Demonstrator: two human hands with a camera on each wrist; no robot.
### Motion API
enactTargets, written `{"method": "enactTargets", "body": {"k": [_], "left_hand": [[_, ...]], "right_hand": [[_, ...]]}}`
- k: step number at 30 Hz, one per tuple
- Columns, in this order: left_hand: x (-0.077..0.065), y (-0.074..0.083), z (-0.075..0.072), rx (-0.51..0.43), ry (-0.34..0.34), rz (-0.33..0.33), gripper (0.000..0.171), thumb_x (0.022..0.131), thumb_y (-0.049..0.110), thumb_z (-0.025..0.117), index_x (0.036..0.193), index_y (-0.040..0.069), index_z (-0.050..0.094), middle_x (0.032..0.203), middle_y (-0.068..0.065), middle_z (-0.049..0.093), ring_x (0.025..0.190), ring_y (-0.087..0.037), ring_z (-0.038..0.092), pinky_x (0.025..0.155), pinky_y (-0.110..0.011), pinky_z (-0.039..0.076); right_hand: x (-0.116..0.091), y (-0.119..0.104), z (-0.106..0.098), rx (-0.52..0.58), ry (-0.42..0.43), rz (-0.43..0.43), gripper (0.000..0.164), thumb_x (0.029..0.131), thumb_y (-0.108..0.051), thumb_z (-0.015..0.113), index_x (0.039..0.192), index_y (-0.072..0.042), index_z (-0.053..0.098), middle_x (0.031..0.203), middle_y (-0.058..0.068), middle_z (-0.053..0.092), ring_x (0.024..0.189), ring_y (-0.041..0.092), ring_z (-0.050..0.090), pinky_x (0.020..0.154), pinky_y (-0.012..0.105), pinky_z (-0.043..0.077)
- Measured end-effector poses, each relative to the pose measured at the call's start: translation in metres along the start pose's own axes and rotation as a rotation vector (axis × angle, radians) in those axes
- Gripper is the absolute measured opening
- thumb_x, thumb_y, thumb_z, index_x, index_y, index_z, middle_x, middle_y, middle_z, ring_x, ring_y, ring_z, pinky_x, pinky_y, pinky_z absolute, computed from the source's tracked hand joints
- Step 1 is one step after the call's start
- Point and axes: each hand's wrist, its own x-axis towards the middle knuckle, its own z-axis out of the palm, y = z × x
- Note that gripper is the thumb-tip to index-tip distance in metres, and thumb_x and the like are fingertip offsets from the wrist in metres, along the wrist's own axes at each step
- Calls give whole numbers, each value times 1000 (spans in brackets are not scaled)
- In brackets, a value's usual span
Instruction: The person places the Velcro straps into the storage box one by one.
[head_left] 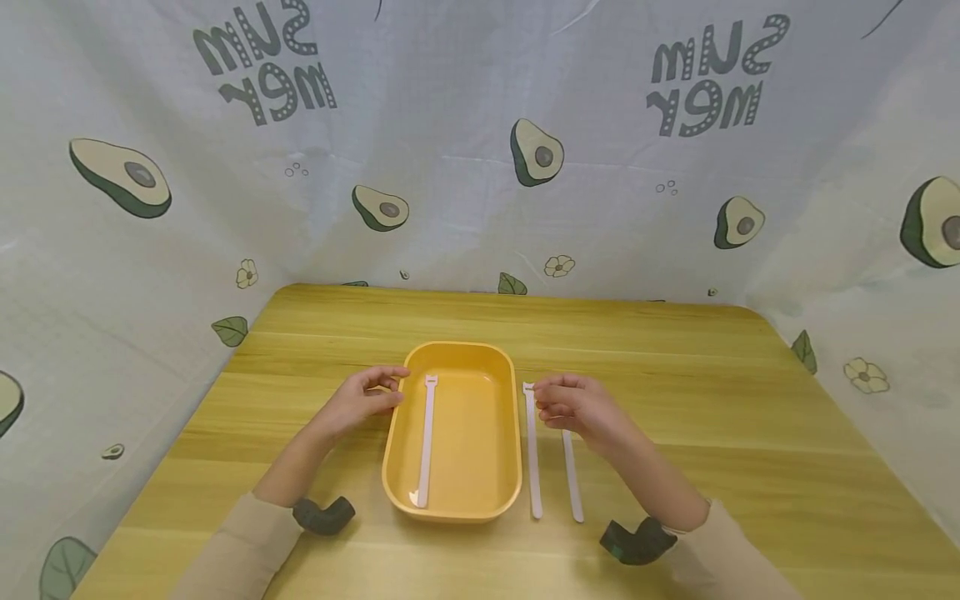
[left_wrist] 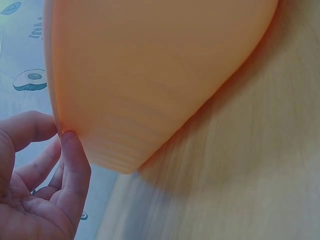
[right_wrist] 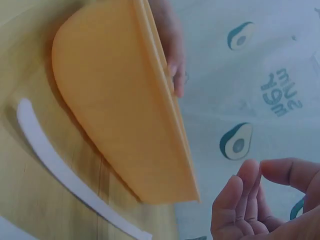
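Note:
A yellow plastic tray with rounded corners stands in the middle of the table. My left hand pinches its left rim between thumb and forefinger, seen closely in the left wrist view. Inside the tray, along its left side, lies a white cable strap with a slotted head. Two more straps lie on the table to the right of the tray: a nearer strap and an outer strap, whose upper end my right hand covers. That right hand hovers over them, fingers loosely bent, nothing visible between the fingertips.
The wooden table reaches back to a white curtain printed with avocados, which also hangs at both sides. A dark curved piece sits at the left wrist, and a similar dark piece at the right.

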Motion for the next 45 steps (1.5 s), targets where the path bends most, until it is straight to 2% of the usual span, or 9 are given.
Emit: {"method": "enactTargets", "body": {"k": [6, 12, 17, 22, 28, 32, 37, 45], "left_hand": [[0, 0, 1, 1, 6, 7, 46, 87, 8, 63, 127, -7, 47, 102, -13, 50, 91, -23, 54, 80, -31, 51], [1, 1, 0, 6, 4, 3, 47, 87, 9, 63, 128, -7, 46, 103, -14, 49, 92, -21, 54, 81, -31, 50], [2, 3, -1, 18, 6, 16, 47, 87, 11, 63, 128, -6, 46, 109, -20, 49, 96, -23, 54, 80, -29, 50], [3, 2, -1, 3, -2, 20, 49, 87, 12, 64, 128, -6, 47, 114, -26, 47, 96, -23, 54, 78, -28, 50], [3, 2, -1, 18, 2, 7, 47, 87, 11, 64, 128, -5, 47, 111, -23, 49, 97, -25, 53, 78, -28, 50], [2, 1, 0, 4, 0, -5, 48, 87, 11, 64, 129, -5, 46, 106, -17, 50, 97, -28, 53, 80, -30, 50], [1, 1, 0, -5, 5, -10, 48, 87, 10, 63, 129, -6, 46, 103, -13, 50, 94, -25, 53, 81, -31, 50], [0, 2, 1, -4, 11, -10, 47, 86, 7, 63, 128, -6, 47, 103, -13, 50, 92, -23, 53, 80, -31, 51]], "right_hand": [[-3, 5, -20, -90, 48, 4, 14, 88, -10, 60, 97, 1, 61, 81, 3, 62, 71, 16, 60, 70, 27, 53], [-4, 8, -38, -156, 108, 5, 23, 89, -9, 59, 102, 10, 56, 82, 4, 62, 71, 14, 61, 70, 27, 53], [0, 13, -46, -274, 176, 46, 27, 90, -11, 59, 104, 11, 57, 85, 5, 63, 75, 14, 61, 72, 29, 53], [4, 23, -50, -382, 247, 76, 23, 89, -10, 59, 101, 10, 59, 82, 4, 64, 73, 15, 60, 70, 30, 53], [7, 37, -53, -455, 277, 71, 20, 87, -7, 59, 94, 11, 61, 75, 5, 63, 68, 14, 59, 62, 25, 52], [7, 46, -50, -558, 312, 100, 20, 84, -9, 61, 92, 10, 62, 74, 7, 63, 65, 15, 59, 59, 26, 52], [7, 48, -43, -677, 335, 110, 18, 79, -14, 68, 83, 3, 66, 66, 5, 61, 59, 15, 54, 52, 26, 45], [8, 49, -36, -774, 347, 69, 16, 75, -14, 73, 77, 0, 66, 63, 3, 59, 57, 14, 49, 49, 26, 41]]}}
